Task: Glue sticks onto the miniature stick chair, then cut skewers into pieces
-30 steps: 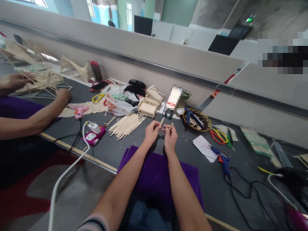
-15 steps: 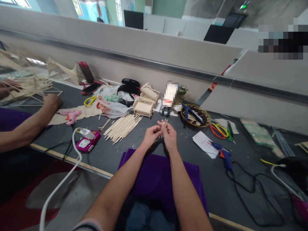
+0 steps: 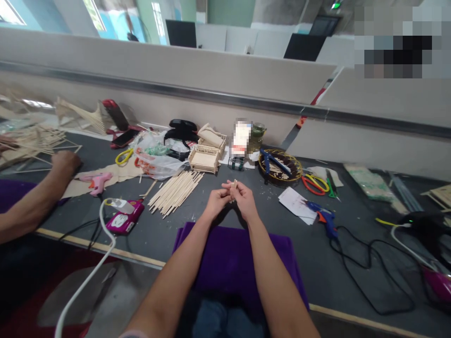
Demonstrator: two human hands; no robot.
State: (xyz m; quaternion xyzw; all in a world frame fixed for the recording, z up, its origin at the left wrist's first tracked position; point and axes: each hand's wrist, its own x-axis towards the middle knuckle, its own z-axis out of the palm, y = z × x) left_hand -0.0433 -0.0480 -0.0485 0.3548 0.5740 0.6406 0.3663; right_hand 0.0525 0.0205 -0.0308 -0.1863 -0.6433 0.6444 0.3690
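My left hand (image 3: 219, 201) and my right hand (image 3: 244, 199) meet above the dark table, fingers closed round a small bundle of short wooden sticks (image 3: 234, 184). Only the stick ends show between the fingertips; the rest is hidden. Under my forearms lies a folded purple cloth (image 3: 232, 263). Left of my hands, long wooden sticks (image 3: 175, 192) lie side by side in a loose pile. Just beyond stands a miniature bed-like piece made of sticks (image 3: 204, 158).
A wicker basket (image 3: 299, 174) holds blue pliers (image 3: 273, 164). At right lie white paper (image 3: 294, 206), a blue glue gun (image 3: 326, 220) and its cord. A pink glue gun (image 3: 96, 182) and magenta power strip (image 3: 125, 219) lie left, near a co-worker's arm (image 3: 38, 202).
The camera view has shifted slightly, moving the table's things a little left in the picture. My hands stay together, and the sticks now show less above my fingers.
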